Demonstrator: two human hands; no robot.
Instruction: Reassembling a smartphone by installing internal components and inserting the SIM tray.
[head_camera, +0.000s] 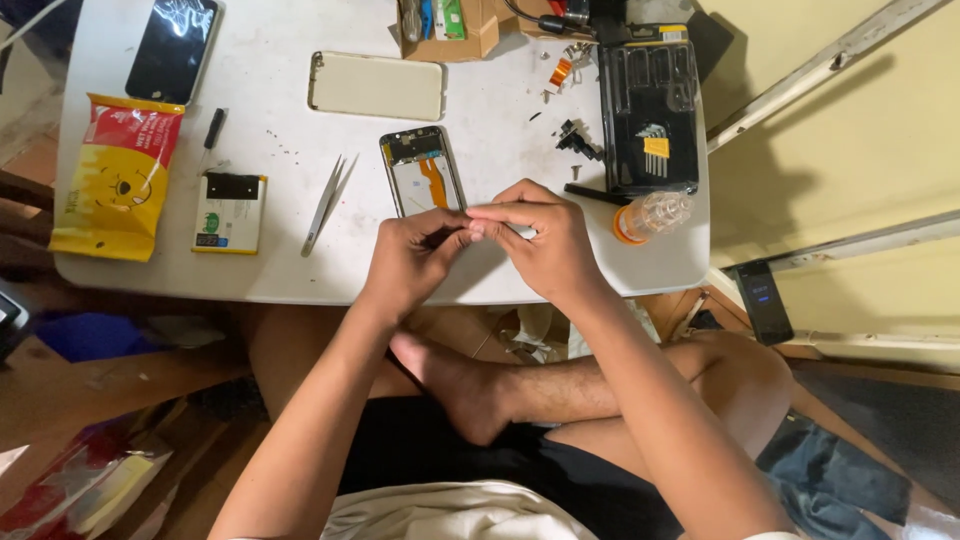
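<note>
My left hand (412, 262) and my right hand (540, 245) meet over the near edge of a small white table (270, 275). Both pinch one small part between their fingertips; it is too small to tell what it is. Just beyond the fingers lies an opened phone frame (422, 170) with an orange ribbon cable inside. Metal tweezers (326, 203) lie left of the frame, and a phone battery (229, 212) lies further left.
A phone back cover (377, 86), a dark phone (172, 48), a red and yellow snack bag (118, 175), a black tool case (648, 105), a small clear bottle (652, 215) and a cardboard box (450, 28) share the table. Another phone (763, 300) lies on the floor right.
</note>
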